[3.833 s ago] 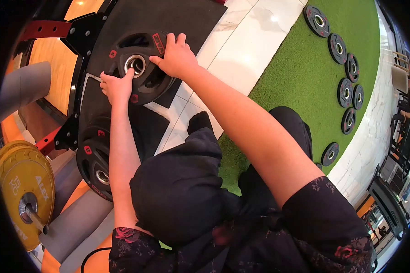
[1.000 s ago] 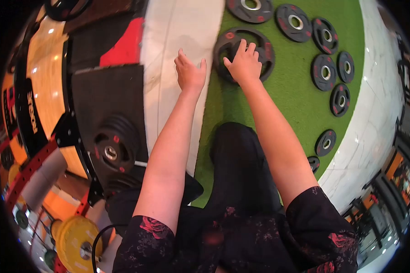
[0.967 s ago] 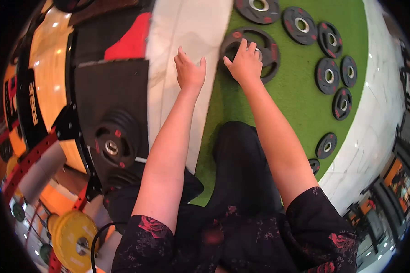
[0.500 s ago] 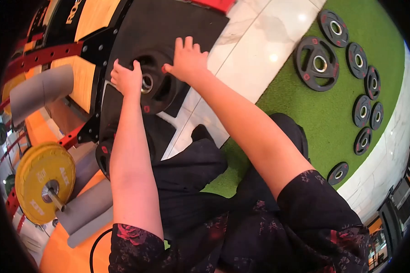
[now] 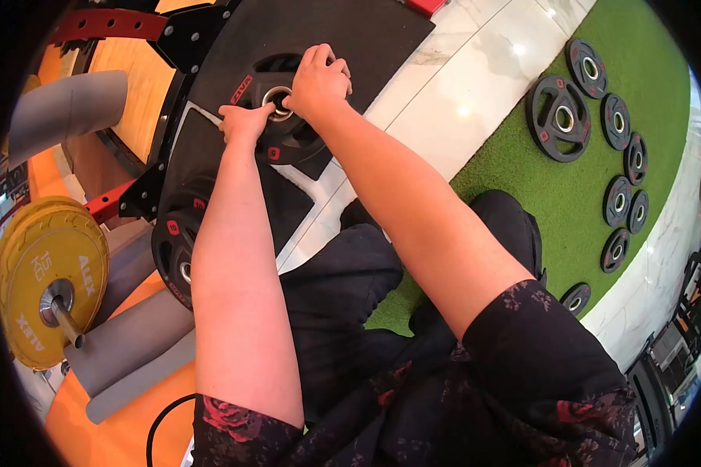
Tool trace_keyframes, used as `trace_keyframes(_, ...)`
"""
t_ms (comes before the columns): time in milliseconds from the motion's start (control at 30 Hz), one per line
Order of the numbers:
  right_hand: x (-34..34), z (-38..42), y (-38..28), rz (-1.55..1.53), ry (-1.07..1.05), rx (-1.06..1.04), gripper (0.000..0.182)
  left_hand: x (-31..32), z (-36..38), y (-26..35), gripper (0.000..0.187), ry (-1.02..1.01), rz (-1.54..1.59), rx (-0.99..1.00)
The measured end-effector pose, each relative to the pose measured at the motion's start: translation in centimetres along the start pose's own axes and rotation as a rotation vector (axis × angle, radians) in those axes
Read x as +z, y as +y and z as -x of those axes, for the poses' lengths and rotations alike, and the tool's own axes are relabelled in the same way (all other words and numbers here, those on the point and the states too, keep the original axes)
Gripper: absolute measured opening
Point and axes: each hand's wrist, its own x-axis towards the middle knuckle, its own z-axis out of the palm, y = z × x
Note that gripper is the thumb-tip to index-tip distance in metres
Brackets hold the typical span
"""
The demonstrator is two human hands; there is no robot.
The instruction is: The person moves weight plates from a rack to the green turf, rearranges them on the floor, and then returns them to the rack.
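Observation:
A black weight plate [image 5: 288,134] with grip slots and a metal-ringed centre hole lies flat on a black mat [image 5: 319,27]. My left hand [image 5: 243,124] is closed on its left part, the thumb stretched to the hole's rim. On the right part, my right hand [image 5: 321,82] curls its fingers over the plate, with the thumb beside the hole. Some fingertips are hidden. Closer to me, another black plate [image 5: 171,247] marked 10 is partly covered by my left forearm.
Several black plates, one a large plate [image 5: 549,132], lie on green turf [image 5: 491,163] at right. Left are yellow plates [image 5: 62,268] on a metal bar, grey padded rollers [image 5: 78,113] and a red-and-black rack frame [image 5: 113,25]. White tiles [image 5: 444,86] separate mat and turf.
Both hands have come down from spread fingers over the plate to a hold on it. The plate appears turned, its lettering now showing at upper left. The view has shifted slightly.

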Motion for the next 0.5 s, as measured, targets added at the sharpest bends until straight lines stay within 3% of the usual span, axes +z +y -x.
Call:
trace_keyframes(100, -0.4, 0.1, 1.3, -0.026, 0.071, -0.013, 0.117, -0.5, 3.1, 2.2, 0.112, 0.072, -0.074, -0.053)
trace_keyframes(233, -1.8, 1.3, 6.3, -0.187, 0.114, 0.063, 0.114, -0.2, 6.5, 6.1, 0.108, 0.116, -0.187, 0.144)
trace_keyframes(367, -4.2, 1.9, 14.7, -0.287, 0.164, 0.219, 0.122, 1.2, 12.8, 14.0, 0.106, 0.043, -0.246, 0.255)
trace_keyframes(500, -6.8, 4.8, 26.0, -0.348, 0.243, 0.385, 0.118, 6.4, 20.2, 21.0, 0.11, 0.031, -0.286, 0.483)
